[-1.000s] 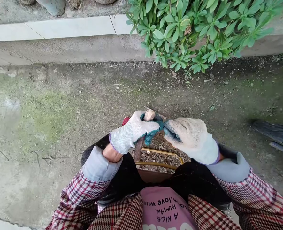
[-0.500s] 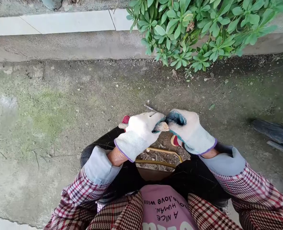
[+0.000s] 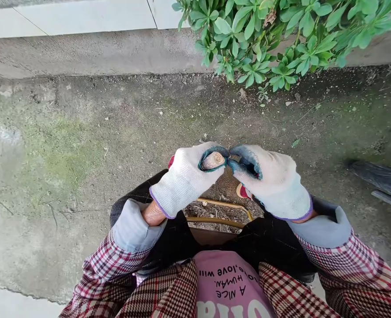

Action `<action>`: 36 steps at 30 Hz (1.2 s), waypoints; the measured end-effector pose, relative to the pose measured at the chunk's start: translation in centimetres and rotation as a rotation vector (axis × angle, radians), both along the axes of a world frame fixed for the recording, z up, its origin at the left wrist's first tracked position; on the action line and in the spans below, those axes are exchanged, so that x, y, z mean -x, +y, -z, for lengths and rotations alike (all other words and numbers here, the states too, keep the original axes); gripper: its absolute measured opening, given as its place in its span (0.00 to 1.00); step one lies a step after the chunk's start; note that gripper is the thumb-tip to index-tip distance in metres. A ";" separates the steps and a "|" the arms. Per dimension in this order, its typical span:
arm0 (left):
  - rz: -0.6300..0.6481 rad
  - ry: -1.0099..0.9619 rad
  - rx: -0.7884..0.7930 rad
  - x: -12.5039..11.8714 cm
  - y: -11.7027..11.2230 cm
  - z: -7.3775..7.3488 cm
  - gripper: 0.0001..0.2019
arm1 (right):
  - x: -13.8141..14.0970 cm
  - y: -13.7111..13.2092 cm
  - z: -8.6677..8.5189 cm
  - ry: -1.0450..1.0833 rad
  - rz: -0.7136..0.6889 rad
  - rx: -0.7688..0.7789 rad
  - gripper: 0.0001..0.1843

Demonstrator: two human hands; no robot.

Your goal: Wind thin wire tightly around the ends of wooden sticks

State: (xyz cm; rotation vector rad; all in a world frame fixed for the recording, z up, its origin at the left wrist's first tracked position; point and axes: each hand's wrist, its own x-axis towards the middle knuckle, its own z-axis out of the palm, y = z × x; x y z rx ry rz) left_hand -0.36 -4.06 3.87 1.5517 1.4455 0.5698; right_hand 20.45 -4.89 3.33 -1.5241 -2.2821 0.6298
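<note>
Left hand (image 3: 184, 181) is clamped in a fist, right hand (image 3: 271, 181) curled closed, fingertips against it. Mossy concrete ground (image 3: 66, 145) spreads all round, with a leafy plant (image 3: 265, 39) ahead and a soil-filled tray (image 3: 230, 204) between the knees. A wooden stick (image 3: 213, 160) pokes from the left fist above the tray. Looks like work on the stick's tip; whatever comes next calls for a steady left grip.
</note>
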 end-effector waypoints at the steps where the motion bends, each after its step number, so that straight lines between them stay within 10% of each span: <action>1: -0.008 -0.014 0.004 0.0 0.0 0.0 0.06 | -0.1 0.1 -0.1 -0.012 -0.053 -0.020 0.11; 22: -0.118 -0.335 0.371 -0.4 0.9 -0.9 0.06 | -0.8 -0.5 -0.8 0.025 -0.078 -0.053 0.14; 36: 0.051 -0.047 0.005 -0.2 -0.1 -1.2 0.04 | -0.4 0.1 -0.8 -0.082 -0.202 -0.037 0.13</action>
